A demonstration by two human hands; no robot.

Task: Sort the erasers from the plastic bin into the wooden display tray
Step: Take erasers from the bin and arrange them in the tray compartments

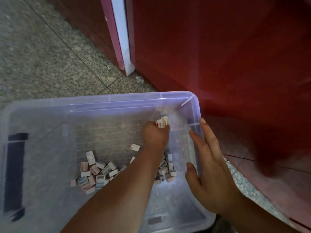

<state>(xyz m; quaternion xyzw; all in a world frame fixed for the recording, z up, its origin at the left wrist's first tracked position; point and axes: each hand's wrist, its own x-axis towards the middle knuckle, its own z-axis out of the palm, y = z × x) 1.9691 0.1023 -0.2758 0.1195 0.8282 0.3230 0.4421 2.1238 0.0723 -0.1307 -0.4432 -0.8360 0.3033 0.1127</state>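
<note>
A clear plastic bin [107,102] stands on the floor and fills the lower half of the head view. A heap of small wrapped erasers [99,172] lies on its bottom near me. My left hand [155,133] reaches into the bin and grips a small stack of erasers [162,122] held above the bin floor. My right hand [208,158] lies with straight fingers over the bin's right rim. One loose eraser [135,147] lies just left of my left wrist. No wooden display tray is in view.
A dark red cabinet front [235,56] rises directly right of and behind the bin. A pink and white panel edge [121,39] stands at its left. Speckled floor tiles [42,56] spread to the left. A black clip [15,172] sits on the bin's left side.
</note>
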